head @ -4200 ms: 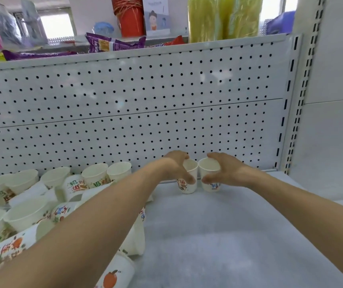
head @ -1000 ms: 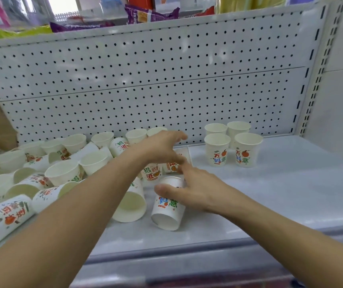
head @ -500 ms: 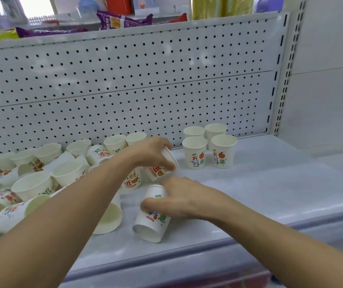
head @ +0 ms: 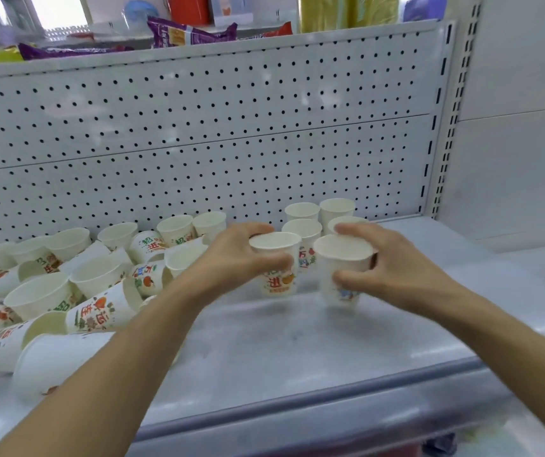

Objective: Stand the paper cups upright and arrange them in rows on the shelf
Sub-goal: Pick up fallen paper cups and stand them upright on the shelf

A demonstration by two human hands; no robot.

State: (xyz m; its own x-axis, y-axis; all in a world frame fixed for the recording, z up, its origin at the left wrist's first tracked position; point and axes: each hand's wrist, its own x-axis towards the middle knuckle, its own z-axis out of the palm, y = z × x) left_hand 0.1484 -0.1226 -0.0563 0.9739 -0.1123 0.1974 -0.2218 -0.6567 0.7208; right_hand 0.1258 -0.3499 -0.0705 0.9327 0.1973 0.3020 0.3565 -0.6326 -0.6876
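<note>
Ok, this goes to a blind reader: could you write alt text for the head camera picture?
The left hand holds one paper cup mouth-up, the right hand a second cup, in front of four standing cups at the back of a shelf. A heap of jumbled cups lies to the left, below a pegboard.

Bright, even light — soft shadows, slight motion blur, wide-angle bending at the edges, blown-out glare top left.

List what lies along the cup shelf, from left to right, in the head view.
Left to right: heap of loose cups → left hand → left held cup → right held cup → right hand → slotted post.
</note>
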